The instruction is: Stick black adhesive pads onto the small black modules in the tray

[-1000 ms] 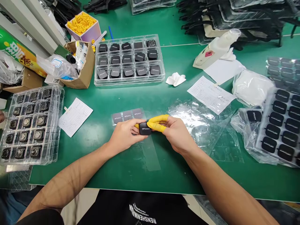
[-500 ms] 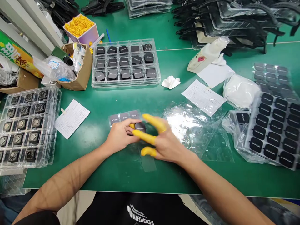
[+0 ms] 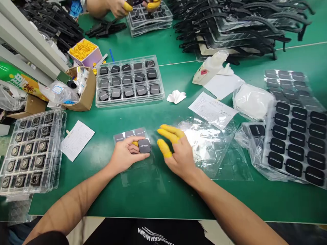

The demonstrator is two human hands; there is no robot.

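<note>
My left hand (image 3: pixel 125 153) pinches a black square smartwatch body (image 3: pixel 144 146) by its edges, its printed front facing up. Right of it, apart from the watch, is my right hand (image 3: pixel 176 149). Yellow finger cots cover its thumb and two fingers; the fingers are apart and nothing is in them. Under my left hand lies a clear sheet of dark printed screen films (image 3: pixel 129 134), partly hidden by the hand. A clear plastic sheet (image 3: pixel 204 143) lies to the right of my right hand.
Trays of watch bodies stand at the left (image 3: pixel 55 170) and behind (image 3: pixel 130 102). To the right are a tray of black pads (image 3: pixel 288 136), a spray bottle (image 3: pixel 209 68) and paper slips (image 3: pixel 213 109). A co-worker's hands (image 3: pixel 119 7) are at the far side.
My right hand has drawn away from the smartwatch body to the right, leaving the watch fully in sight. The view has shifted, and a co-worker's hands now show at the top.
</note>
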